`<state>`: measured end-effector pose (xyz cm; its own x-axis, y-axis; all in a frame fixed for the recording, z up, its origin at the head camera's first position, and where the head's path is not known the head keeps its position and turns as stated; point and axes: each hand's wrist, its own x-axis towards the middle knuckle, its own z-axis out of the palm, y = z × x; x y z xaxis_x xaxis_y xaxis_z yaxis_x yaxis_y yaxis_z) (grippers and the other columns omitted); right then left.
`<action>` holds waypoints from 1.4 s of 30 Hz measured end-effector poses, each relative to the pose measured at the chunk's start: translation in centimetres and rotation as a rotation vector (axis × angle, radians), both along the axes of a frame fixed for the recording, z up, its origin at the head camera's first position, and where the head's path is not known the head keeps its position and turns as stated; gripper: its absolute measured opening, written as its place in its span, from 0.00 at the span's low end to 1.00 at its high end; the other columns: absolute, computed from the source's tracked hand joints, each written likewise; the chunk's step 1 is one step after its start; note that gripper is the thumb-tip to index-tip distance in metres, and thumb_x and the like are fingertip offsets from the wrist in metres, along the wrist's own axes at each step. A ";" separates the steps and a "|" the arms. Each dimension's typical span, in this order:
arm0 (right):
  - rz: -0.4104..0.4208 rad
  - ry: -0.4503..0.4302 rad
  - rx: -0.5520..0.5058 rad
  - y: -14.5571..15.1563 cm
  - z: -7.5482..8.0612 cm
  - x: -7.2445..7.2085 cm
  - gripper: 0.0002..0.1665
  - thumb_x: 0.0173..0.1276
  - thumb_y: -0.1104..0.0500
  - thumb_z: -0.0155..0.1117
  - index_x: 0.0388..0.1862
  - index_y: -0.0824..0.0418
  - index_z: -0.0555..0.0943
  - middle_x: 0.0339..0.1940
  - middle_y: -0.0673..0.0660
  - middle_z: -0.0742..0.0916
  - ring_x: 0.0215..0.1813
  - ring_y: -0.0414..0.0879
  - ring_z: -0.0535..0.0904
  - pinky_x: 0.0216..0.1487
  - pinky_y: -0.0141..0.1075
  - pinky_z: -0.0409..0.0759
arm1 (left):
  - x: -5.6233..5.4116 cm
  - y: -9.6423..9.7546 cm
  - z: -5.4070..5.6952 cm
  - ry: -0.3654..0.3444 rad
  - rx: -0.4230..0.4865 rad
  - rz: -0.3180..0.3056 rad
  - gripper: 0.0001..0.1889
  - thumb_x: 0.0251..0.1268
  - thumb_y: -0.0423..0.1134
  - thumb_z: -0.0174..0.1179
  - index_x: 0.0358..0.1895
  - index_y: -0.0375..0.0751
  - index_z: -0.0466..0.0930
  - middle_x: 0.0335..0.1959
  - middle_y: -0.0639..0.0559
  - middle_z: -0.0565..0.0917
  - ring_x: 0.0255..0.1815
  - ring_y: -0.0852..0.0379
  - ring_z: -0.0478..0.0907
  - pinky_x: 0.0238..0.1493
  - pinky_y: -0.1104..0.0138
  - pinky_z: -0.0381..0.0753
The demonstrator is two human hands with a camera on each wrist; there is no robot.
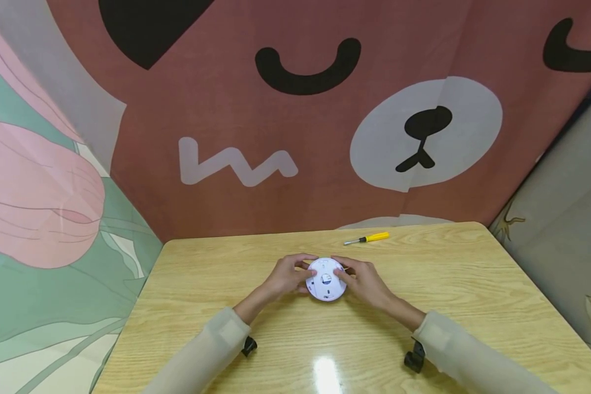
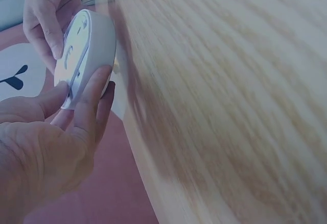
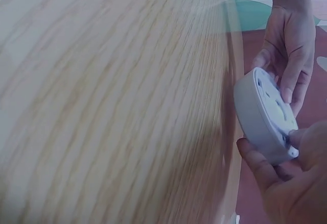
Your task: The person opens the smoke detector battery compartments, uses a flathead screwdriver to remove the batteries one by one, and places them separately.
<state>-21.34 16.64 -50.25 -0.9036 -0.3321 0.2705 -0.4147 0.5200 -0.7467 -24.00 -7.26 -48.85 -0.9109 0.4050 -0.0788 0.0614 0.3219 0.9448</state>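
Observation:
Both hands hold a round white smoke detector (image 1: 327, 291) above the table, its slotted flat face with a small central label turned up toward the head camera. My left hand (image 1: 284, 278) grips the left edge, thumb on the flat face and fingers around the side wall. On the opposite edge, my right hand (image 1: 367, 282) pinches it in the same way. The left wrist view shows the smooth side of the smoke detector (image 2: 102, 43) tilted, fingers beneath it. In the right wrist view, fingertips press the rim of the smoke detector (image 3: 255, 114); its underside is mostly hidden.
A screwdriver (image 1: 377, 237) with a yellow handle lies near the far edge of the wooden table (image 1: 216, 257), beyond the hands. Behind the table hangs a printed cloth (image 1: 226, 109) with a bear face. Black wrist straps show below the sleeves.

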 end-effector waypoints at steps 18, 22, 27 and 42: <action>-0.073 -0.104 0.039 -0.4 -0.5 -0.4 0.21 0.79 0.63 0.65 0.68 0.68 0.82 0.55 0.66 0.90 0.45 0.47 0.88 0.36 0.31 0.86 | -0.4 0.0 -1.0 -0.080 0.004 -0.028 0.21 0.73 0.29 0.67 0.67 0.40 0.83 0.48 0.40 0.84 0.35 0.54 0.85 0.34 0.60 0.92; -0.081 -0.175 0.002 -0.5 -0.6 -0.4 0.21 0.80 0.64 0.64 0.67 0.70 0.82 0.52 0.67 0.90 0.43 0.48 0.88 0.29 0.33 0.88 | -0.4 0.0 -1.2 -0.122 0.013 -0.034 0.21 0.74 0.30 0.67 0.68 0.40 0.82 0.48 0.39 0.83 0.36 0.54 0.85 0.35 0.59 0.92; -0.104 -0.201 -0.015 -0.6 -0.9 -0.6 0.21 0.80 0.63 0.64 0.66 0.71 0.81 0.53 0.67 0.89 0.44 0.49 0.88 0.28 0.33 0.88 | -0.5 0.2 -1.3 -0.137 -0.003 -0.029 0.20 0.75 0.32 0.67 0.67 0.41 0.83 0.47 0.41 0.82 0.35 0.53 0.85 0.35 0.59 0.92; -0.101 -0.267 -0.060 0.2 -0.8 -0.1 0.35 0.70 0.55 0.77 0.69 0.72 0.78 0.53 0.67 0.90 0.52 0.55 0.88 0.40 0.34 0.89 | -1.0 0.2 -1.3 -0.182 0.035 0.024 0.17 0.78 0.36 0.63 0.65 0.38 0.83 0.46 0.41 0.84 0.38 0.54 0.85 0.35 0.60 0.92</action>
